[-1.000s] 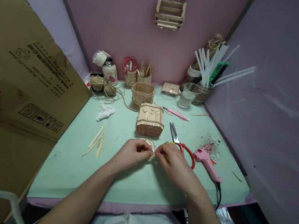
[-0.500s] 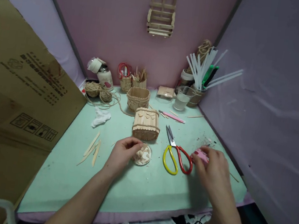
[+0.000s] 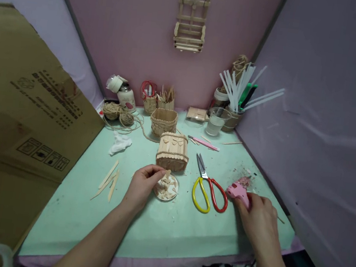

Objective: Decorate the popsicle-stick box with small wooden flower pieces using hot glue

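Note:
My left hand (image 3: 143, 185) pinches a small wood chip (image 3: 168, 173) between thumb and forefinger. Below its fingertips lies a small round dish (image 3: 174, 194) with several more chips in it. Just behind the dish stands a little chest-like box (image 3: 173, 151) made of wooden sticks and trimmed with twine. On the right, my right hand (image 3: 261, 216) is closed around a pink glue gun (image 3: 238, 192), close to the table. Between the dish and the glue gun lie scissors (image 3: 204, 183) with one yellow and one red handle.
Wooden strips (image 3: 110, 181) and a crumpled white tissue (image 3: 120, 143) lie left. At the back are twine balls (image 3: 113, 111), a woven basket (image 3: 163, 122), a pink craft knife (image 3: 203, 143), a clear cup (image 3: 215, 123) and white glue sticks (image 3: 236, 86). A cardboard box (image 3: 31, 139) borders the left.
The glue gun is now in plain sight in my right hand, turned with its front toward the left. A chip now shows at my left fingertips. The view has tilted slightly up.

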A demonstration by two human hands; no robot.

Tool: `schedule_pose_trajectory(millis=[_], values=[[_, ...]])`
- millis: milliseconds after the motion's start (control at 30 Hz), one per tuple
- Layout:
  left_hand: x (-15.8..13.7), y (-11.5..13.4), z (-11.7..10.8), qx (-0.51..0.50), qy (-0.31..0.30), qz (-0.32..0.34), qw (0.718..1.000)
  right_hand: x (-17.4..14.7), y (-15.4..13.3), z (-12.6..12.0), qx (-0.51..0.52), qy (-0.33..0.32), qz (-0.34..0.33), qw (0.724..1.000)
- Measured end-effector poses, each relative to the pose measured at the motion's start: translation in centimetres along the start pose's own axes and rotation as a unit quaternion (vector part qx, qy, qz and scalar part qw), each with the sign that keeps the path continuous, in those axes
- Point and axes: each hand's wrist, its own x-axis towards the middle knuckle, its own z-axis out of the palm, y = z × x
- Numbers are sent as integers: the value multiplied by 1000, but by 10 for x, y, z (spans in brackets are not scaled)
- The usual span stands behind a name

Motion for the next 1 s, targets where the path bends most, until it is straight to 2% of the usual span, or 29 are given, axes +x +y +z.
schedule_pose_trajectory(millis=[67, 133, 267, 367, 467, 533, 700, 1000], values=[[0, 0, 0, -1, -5, -2, 1000, -2, 1, -9, 93, 25, 14, 995], [-1, 0, 1, -2, -9, -5, 1000, -7, -4, -22, 214, 7, 23, 977], [-3, 0, 1, -3, -14, -12, 1000, -29, -34, -40, 438, -81, 35, 894], [-3, 0, 1, -17, -12, -8, 1000, -50, -61, -39, 510, -113, 53, 851], [-3, -1, 1, -23, -12, -3, 1000, -64, -82, -32, 544, -153, 37, 824], [-3, -1, 1, -25, -16, -5, 1000, -68, -91, -28, 549, -168, 26, 818], [-5, -2, 0, -11, -24, 5, 1000, -70, -104, -25, 542, -173, 5, 823], [-5, 0, 0, -2, -22, 13, 1000, -73, -106, -22, 519, -191, 14, 833]])
